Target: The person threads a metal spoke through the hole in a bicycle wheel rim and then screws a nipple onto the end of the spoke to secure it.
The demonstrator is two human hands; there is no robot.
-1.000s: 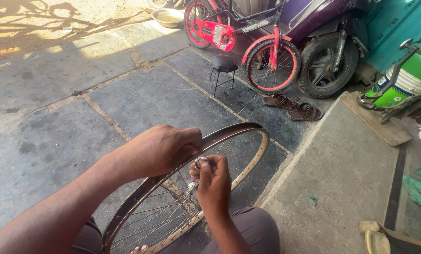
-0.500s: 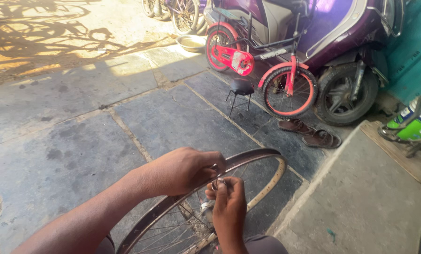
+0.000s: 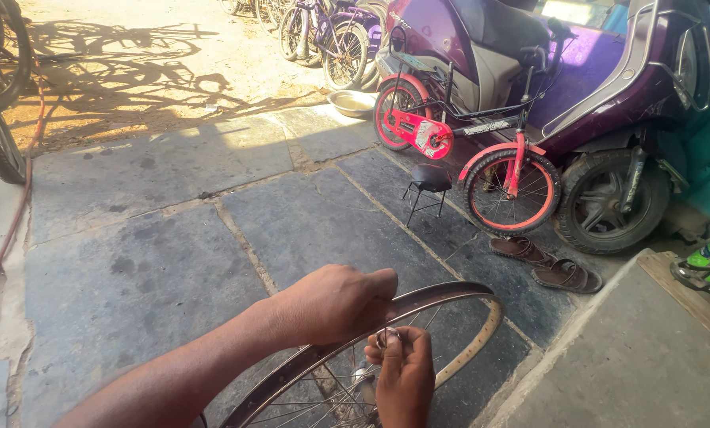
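The left hand [image 3: 335, 305] is clenched over the top of a bare wheel rim [image 3: 450, 295], which stands upright on the stone floor [image 3: 156, 261] near its bottom edge, spokes [image 3: 331, 392] running down to a hub that shows only in part. The right hand [image 3: 402, 372], just below the left and inside the rim, pinches a small metal tool [image 3: 386, 337] between its fingertips at a spoke. Farther back on the floor stand a small stool [image 3: 428, 184], a red child's bike [image 3: 466, 150] and a purple scooter [image 3: 593, 103], with two sandals [image 3: 545, 263] near the right edge.
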